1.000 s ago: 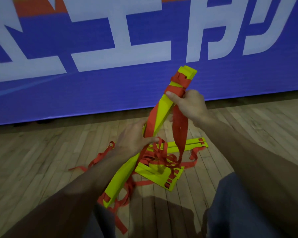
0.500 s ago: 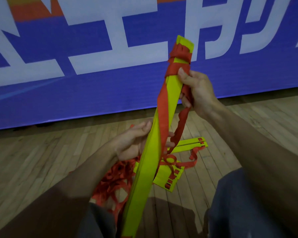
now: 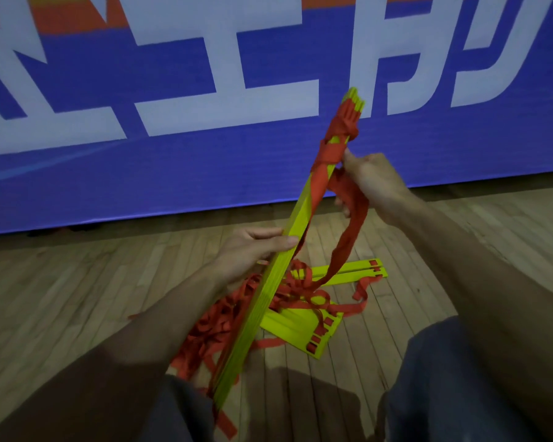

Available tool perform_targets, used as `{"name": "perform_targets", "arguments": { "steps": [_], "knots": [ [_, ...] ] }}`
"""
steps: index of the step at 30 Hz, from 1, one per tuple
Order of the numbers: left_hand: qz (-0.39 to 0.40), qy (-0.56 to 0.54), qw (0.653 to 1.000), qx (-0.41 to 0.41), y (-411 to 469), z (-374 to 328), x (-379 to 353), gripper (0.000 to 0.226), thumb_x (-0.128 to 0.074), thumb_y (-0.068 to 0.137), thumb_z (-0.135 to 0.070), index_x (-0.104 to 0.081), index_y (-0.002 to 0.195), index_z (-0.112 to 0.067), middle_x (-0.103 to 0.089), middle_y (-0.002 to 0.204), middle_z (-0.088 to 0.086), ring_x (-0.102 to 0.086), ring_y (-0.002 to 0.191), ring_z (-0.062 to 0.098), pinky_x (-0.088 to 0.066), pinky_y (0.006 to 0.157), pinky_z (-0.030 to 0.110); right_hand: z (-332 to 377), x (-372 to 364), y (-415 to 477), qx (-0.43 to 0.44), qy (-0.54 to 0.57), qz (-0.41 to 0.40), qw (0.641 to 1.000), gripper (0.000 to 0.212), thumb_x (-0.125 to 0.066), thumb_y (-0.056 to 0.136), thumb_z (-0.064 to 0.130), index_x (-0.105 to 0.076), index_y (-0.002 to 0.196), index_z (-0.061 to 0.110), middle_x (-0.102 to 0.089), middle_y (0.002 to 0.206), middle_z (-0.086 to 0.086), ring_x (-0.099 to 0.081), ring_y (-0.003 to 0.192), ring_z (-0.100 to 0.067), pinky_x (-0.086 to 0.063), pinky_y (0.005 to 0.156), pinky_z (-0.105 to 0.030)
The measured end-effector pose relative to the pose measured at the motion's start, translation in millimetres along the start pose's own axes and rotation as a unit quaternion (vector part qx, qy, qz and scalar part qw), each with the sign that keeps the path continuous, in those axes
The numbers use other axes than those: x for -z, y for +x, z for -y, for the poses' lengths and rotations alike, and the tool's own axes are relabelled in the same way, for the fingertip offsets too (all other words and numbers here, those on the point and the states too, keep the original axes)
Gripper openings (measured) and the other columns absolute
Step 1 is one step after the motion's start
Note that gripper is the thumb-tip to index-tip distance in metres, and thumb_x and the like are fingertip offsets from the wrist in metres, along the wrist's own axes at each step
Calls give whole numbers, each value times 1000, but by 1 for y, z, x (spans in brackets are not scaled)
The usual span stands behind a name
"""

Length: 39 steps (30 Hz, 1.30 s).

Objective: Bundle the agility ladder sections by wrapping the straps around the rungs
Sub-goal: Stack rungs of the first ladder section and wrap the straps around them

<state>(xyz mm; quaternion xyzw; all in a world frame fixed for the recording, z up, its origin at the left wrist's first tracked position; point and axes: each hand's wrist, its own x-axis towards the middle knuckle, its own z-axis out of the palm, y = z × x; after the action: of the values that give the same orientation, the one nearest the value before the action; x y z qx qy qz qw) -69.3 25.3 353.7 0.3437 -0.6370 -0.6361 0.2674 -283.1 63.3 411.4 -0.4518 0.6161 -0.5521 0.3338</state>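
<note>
Where the bundle of yellow rungs (image 3: 264, 301) is held on a slant, its lower end sits at 6 o'clock between the knees (image 3: 460, 384) and its upper end points to 1 o'clock, seen against the blue banner (image 3: 141, 180). The bundle is gripped at mid-length by the left hand (image 3: 253, 250); the fingers are curled round it and the thumb is laid along its near edge. Several turns of red strap (image 3: 331, 151) are wound about the upper end. A hanging loop of this strap is held by the right hand (image 3: 377, 180), whose fingers are closed round it, the thumb tip set against the wound turns. On the wooden floor (image 3: 77, 298), loose strap (image 3: 217, 323) is heaped at 7 o'clock of the bundle's middle. More rungs (image 3: 294, 323) lie flat at 5 o'clock of it, and a separate pair (image 3: 348, 271) lies at 3 o'clock.
</note>
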Motion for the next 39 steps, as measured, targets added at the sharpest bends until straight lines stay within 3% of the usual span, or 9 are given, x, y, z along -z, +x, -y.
{"name": "perform_targets", "arguments": {
  "steps": [4, 10, 16, 21, 23, 27, 31, 34, 39],
  "knots": [
    [-69, 52, 996, -27, 4, 1, 0, 19, -84, 65, -25, -78, 81, -31, -76, 80, -3, -65, 65, 4, -49, 59, 19, 1, 0, 0, -40, 12, 21, 999, 32, -45, 93, 18, -63, 78, -4, -61, 52, -16, -54, 37, -26, -46, 45, -28],
    [-146, 181, 968, -95, 12, 10, 4, 26, -86, 71, -24, -70, 74, -44, -70, 64, -18, -60, 61, -8, -48, 58, 16, 1, -2, -7, -62, 7, 146, 987, 32, -53, 97, 24, -67, 93, -5, -70, 78, -21, -55, 41, -23, -47, 44, -26],
    [-186, 344, 915, -99, 23, 17, 14, 47, -81, 60, -57, -74, 102, -37, -67, 88, -5, -65, 81, 14, -54, 71, 38, -7, -33, -15, -36, -83, -2, 996, 49, -62, 84, 62, -70, 78, 13, -73, 70, -7, -65, 44, -23, -52, 45, -28],
    [-164, 457, 865, -126, 11, 14, 3, 16, -85, 67, -39, -71, 72, -33, -48, 56, -14, -47, 55, 3, -30, 53, 24, -10, -51, -18, 29, -202, -43, 978, 53, -61, 79, 69, -70, 76, 17, -71, 62, -2, -64, 41, -17, -59, 63, -37],
    [-159, 457, 867, -115, 12, 18, 1, 28, -84, 68, -41, -58, 60, -33, -50, 53, -12, -47, 52, 4, -31, 50, 25, -9, -53, -13, 34, -205, -47, 977, 50, -62, 80, 66, -69, 77, 16, -71, 62, -3, -64, 41, -18, -59, 66, -40],
    [-135, 390, 902, -127, 14, 17, 2, 21, -80, 75, -37, -72, 90, -24, -57, 75, -11, -56, 70, 7, -46, 65, 29, -4, -44, -8, 50, -150, -55, 986, 48, -68, 81, 58, -70, 79, 10, -72, 67, -10, -66, 46, -24, -58, 58, -39],
    [-2, 116, 992, -45, 9, 10, 3, 23, -69, 87, -30, -67, 108, -23, -67, 101, -1, -64, 88, 5, -48, 72, 18, -3, -24, -2, 55, -67, -65, 994, 40, -70, 83, 51, -68, 72, 12, -66, 58, -9, -57, 42, -21, -48, 47, -33],
    [62, -58, 996, 6, 7, 6, 11, 47, -57, 86, -31, -57, 130, -13, -62, 126, 18, -62, 114, 29, -55, 83, 31, -1, -14, -2, 74, -8, -39, 996, 35, -67, 89, 42, -64, 74, 10, -55, 46, -2, -46, 36, -16, -40, 43, -27],
    [196, -40, 978, 63, 2, 10, 24, 45, -56, 88, -18, -55, 133, -18, -64, 126, 17, -67, 103, 29, -54, 80, 32, 6, -11, -5, 90, 82, -23, 992, 38, -55, 98, 35, -61, 75, 6, -50, 46, -1, -42, 35, -11, -35, 40, -21]
  ]
}}
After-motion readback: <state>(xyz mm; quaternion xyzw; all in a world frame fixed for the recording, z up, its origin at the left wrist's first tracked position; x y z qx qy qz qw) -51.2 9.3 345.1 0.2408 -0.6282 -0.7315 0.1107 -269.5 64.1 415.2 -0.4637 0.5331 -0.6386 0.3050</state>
